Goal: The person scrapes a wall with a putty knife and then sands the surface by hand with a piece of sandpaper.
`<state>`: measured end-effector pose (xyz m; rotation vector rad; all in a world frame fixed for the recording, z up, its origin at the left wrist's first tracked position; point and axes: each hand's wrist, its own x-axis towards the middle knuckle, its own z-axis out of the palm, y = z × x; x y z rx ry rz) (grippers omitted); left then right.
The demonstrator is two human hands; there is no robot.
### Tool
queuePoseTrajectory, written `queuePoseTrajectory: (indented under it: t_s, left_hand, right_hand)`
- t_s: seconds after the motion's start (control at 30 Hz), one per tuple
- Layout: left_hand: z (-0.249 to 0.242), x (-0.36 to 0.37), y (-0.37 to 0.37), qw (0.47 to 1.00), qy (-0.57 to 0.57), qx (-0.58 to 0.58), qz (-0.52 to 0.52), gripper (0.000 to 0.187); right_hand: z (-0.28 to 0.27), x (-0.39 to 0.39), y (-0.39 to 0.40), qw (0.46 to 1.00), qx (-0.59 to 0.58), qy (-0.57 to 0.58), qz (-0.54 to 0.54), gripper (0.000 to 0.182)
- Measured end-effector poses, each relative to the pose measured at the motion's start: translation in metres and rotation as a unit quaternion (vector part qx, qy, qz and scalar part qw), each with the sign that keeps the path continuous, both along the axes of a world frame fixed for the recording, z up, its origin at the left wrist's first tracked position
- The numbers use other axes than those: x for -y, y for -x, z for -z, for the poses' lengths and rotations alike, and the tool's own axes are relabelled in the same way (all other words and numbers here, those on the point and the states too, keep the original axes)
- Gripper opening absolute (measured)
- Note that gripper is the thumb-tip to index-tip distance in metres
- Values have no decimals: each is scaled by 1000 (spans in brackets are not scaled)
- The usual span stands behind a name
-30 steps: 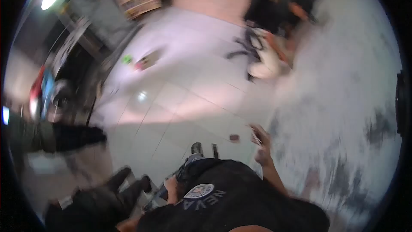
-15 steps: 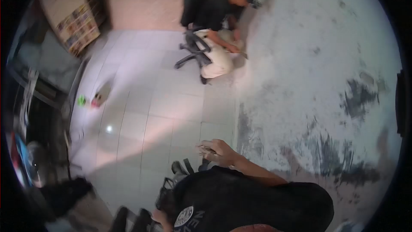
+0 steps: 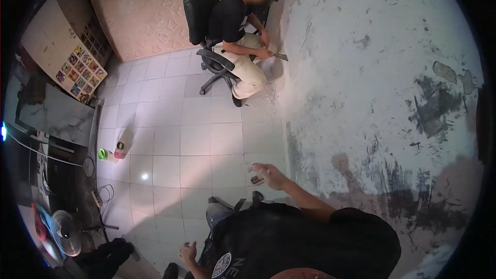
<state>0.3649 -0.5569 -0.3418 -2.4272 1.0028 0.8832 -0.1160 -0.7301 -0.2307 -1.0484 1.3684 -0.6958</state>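
A big patchy wall (image 3: 356,72) stands right. I can't tell if the right hand (image 3: 268,176) grips anything; the left hand (image 3: 189,252), near left, looks open. By the right hand, a small brown thing (image 3: 256,180) seems light and hard, best held by its sides.

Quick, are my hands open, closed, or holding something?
Left hand: open, nothing visible in it.
Right hand: half-curled; whether it holds anything cannot be told.

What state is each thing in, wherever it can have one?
Right hand, held out, grip unclear
Left hand, empty-looking, fingers loosely open
Wall, scuffed, with dark patches
Co-worker's scraper, held, blade beside wall
Office chair, occupied
Green-ended container, on floor, closure unclear
Fan, running or not unclear
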Motion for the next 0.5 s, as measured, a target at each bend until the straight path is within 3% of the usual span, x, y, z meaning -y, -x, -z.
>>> queuePoseTrajectory:
  t_s: [0.07,0.17,0.27,0.37,0.5]
  left_hand:
    - [0,27,6,998,37,-47,-4,62]
    - [33,65,-10,948,101,-300,-28,64]
    - [68,85,-57,939,43,-338,-39,55]
    - [57,84,-119,948,55,-312,39,51]
    - [34,121,-211,953,73,-281,86,47]
  right_hand:
    - [16,6,-25,999,-1,0,-45,62]
    - [-20,33,-75,996,-25,46,-77,53]
    - [-25,72,-114,991,-25,42,-124,54]
    - [-9,107,-176,990,46,79,-108,55]
    - [-22,158,-257,992,120,8,-28,54]
